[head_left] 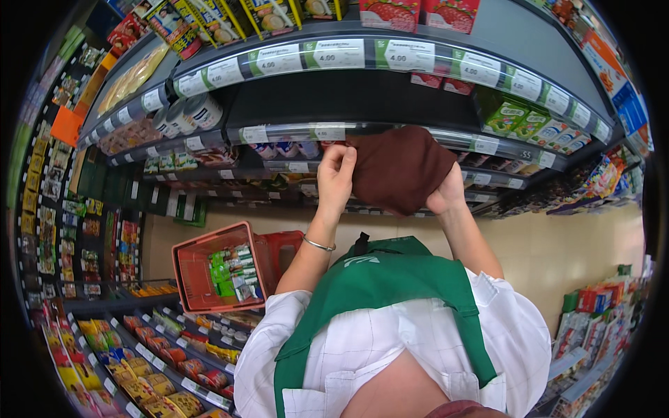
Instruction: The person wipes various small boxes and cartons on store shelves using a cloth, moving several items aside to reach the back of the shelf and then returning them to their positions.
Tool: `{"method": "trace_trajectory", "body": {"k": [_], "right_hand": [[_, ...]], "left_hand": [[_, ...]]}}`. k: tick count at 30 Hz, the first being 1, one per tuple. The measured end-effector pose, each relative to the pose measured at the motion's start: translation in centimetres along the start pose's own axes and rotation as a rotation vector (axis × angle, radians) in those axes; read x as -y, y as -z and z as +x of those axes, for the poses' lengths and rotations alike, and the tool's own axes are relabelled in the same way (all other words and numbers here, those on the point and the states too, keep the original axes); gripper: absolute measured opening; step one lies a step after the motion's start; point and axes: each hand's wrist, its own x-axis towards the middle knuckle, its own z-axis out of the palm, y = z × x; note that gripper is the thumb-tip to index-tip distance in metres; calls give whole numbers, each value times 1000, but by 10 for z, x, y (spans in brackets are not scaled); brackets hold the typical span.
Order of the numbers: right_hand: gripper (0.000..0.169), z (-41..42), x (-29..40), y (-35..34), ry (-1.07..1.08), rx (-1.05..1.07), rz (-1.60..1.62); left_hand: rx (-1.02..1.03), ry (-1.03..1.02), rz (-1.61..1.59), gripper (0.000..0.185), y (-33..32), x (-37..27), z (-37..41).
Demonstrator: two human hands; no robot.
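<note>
A dark brown cloth (402, 170) is spread between my two hands in front of the shelf. My left hand (337, 175) pinches its left edge between thumb and fingers. At the cloth's lower right corner, my right hand (447, 193) grips the fabric, its fingers partly hidden behind it. Just beyond the cloth runs the front edge of a dark shelf (313, 102), whose surface shows bare black between the goods. Price labels (330, 131) line the clear strip along that edge.
Green and white drink cartons (515, 117) stand at the shelf's right, white cans (203, 111) at its left. Yellow-and-black packs (219, 21) and pink boxes (389, 13) sit on the shelf above. A red shopping basket (191, 274) with green packages is on my left. Snack racks (157, 360) stand behind it.
</note>
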Motion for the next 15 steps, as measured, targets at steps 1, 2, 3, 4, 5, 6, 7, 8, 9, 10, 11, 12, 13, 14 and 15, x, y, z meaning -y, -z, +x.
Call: {"method": "trace_trajectory", "body": {"k": [1, 2, 3, 4, 5, 6, 7, 8, 9, 10, 11, 12, 13, 14, 15], "right_hand": [[43, 1, 1, -1, -29, 60, 30], [40, 3, -1, -4, -15, 81, 17], [39, 2, -3, -17, 20, 88, -207], [38, -1, -5, -33, 61, 91, -430], [37, -1, -10, -43, 104, 93, -654], [37, 1, -17, -48, 195, 335, -1047], [37, 3, -24, -56, 289, 588, -1436], [37, -4, -32, -68, 328, 611, -1508], [38, -11, -37, -79, 373, 628, -1584], [32, -10, -40, -78, 483, 653, -1588], [30, -6, -36, -75, 502, 598, -1577], [27, 0, -28, -72, 514, 560, -1557], [25, 8, -18, -68, 530, 508, -1545], [24, 19, -8, -64, 685, 348, -1576], [23, 37, 6, -59, 837, 192, -1589]], "left_hand": [[-130, -56, 48, 20, 2, 4, -6], [-259, -111, 97, 18, 4, 11, -15], [-387, -170, 148, 17, 6, 14, -23], [-248, -194, 68, 19, 1, 5, -30], [-19, 13, -32, 26, 4, -3, -36], [-3, 195, -351, 32, -1, -4, -46], [16, 374, -674, 38, -8, -5, -55], [64, 328, -794, 43, -5, 5, -62], [126, 291, -915, 49, -5, 10, -66], [167, 268, -961, 49, -3, 15, -67], [183, 261, -967, 49, 0, 19, -66], [175, 255, -955, 49, 4, 16, -67], [178, 249, -942, 49, 3, 14, -62], [171, 241, -925, 49, 6, 12, -61], [160, 228, -911, 49, 8, 9, -59]]}}
